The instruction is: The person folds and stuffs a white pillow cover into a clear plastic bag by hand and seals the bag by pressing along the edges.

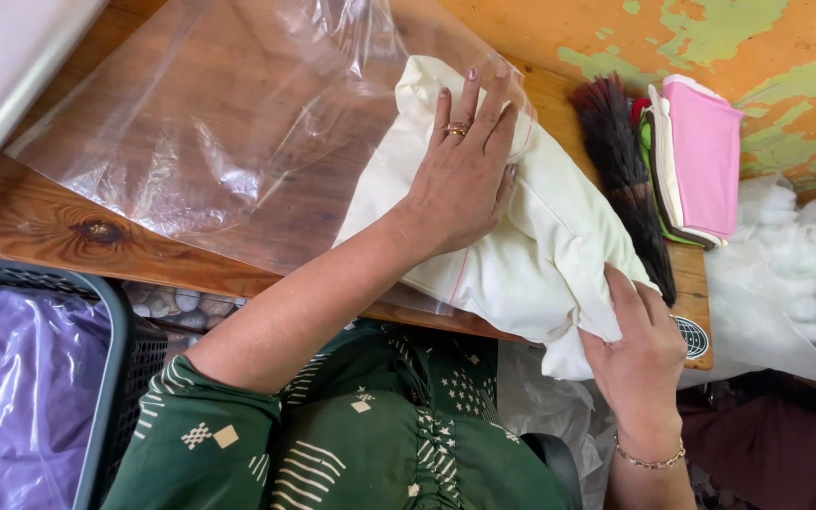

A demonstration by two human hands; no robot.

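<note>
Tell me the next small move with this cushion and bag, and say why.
Probably push the cream cushion further into the clear plastic bag. Left hand presses flat on its bagged end; right hand grips the end hanging past the wooden table edge, outside the bag.

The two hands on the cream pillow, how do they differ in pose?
The left hand lies flat with fingers spread on top of the cream pillow; the right hand grips the pillow's near end. The left wears a ring, the right a bracelet. Both touch the pillow.
</note>
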